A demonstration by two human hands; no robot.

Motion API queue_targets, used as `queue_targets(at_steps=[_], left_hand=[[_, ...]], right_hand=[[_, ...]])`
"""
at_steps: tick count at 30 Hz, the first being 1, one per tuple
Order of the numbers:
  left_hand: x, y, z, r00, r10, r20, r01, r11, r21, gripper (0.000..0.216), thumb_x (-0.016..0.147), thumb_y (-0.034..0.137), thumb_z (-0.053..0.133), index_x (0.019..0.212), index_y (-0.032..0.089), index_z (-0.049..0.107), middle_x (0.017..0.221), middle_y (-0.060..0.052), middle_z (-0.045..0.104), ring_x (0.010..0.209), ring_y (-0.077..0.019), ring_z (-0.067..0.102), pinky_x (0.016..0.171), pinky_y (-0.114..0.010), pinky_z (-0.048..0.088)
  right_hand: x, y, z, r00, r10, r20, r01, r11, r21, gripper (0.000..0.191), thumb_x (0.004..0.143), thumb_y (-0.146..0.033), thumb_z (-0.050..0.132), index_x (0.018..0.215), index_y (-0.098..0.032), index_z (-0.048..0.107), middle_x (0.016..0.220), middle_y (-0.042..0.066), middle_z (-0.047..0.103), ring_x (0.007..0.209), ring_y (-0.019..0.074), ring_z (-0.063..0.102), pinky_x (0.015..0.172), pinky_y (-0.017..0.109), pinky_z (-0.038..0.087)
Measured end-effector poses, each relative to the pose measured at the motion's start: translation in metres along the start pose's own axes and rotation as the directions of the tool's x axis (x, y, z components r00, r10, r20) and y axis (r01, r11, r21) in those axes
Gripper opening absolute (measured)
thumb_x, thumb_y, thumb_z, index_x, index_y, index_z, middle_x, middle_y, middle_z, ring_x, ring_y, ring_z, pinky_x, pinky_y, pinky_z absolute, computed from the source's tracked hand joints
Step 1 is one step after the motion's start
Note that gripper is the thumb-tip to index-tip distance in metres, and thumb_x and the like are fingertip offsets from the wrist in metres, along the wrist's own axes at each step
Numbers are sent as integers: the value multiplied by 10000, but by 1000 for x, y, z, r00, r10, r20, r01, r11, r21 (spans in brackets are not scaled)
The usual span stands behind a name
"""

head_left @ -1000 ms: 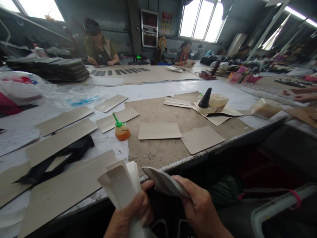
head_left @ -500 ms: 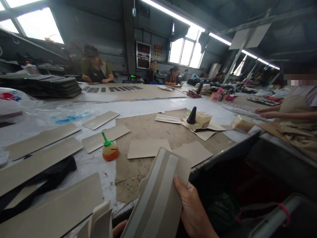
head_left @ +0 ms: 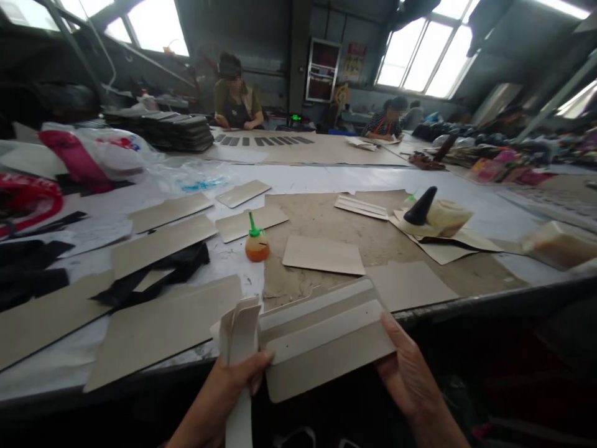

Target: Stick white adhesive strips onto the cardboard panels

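Head cam — card panel (head_left: pixel 321 339) spans btwn left hand (head_left: pixel 233 379) & right hand (head_left: pixel 410 373), seemingly pinched.

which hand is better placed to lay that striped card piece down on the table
The right hand, probably. It holds the striped card piece by its right edge, near the bare brown mat. The left hand touches the piece's left end but also grips a bundle of white strips.
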State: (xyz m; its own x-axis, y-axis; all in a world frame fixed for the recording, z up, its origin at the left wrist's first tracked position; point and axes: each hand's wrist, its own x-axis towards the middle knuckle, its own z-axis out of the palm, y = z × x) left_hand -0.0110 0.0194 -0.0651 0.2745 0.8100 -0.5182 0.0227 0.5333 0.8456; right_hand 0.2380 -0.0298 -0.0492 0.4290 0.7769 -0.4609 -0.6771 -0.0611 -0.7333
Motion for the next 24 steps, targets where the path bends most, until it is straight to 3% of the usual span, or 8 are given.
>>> queue_targets(at_steps=[5,11,20,24], left_hand=[[1,13,-1,999,38,-15,-37,999,36,456,692,459,694,454,172,433,475,9,446,496,-94,389,502,-208,278],[4,18,0,997,56,-53,-50,994,98,340,656,417,731,567,181,502,485,36,441,476,-96,361,472,-224,239],[23,13,-3,987,92,-131,-66,979,195,379,625,413,707,462,197,442,441,23,427,458,-108,369,469,-231,262],[31,10,-7,990,85,-109,-55,965,256,419,586,497,689,435,212,422,400,18,406,419,-117,364,450,-242,261]], right_hand=[[15,4,-19,999,11,-43,-18,986,-163,474,711,-305,778,1127,-162,601,954,24,714,852,176,662,677,198,559],[14,24,-18,994,39,-99,-47,995,-86,368,719,-301,770,1037,-183,624,914,-8,718,825,173,670,669,213,572],[14,32,-21,992,49,-116,-62,992,-111,448,724,-336,763,1105,-171,595,901,7,710,807,190,661,661,251,560],[15,19,-31,980,196,-34,-199,975,-101,426,756,-428,717,1071,-162,611,893,27,702,780,186,646,628,258,528]])
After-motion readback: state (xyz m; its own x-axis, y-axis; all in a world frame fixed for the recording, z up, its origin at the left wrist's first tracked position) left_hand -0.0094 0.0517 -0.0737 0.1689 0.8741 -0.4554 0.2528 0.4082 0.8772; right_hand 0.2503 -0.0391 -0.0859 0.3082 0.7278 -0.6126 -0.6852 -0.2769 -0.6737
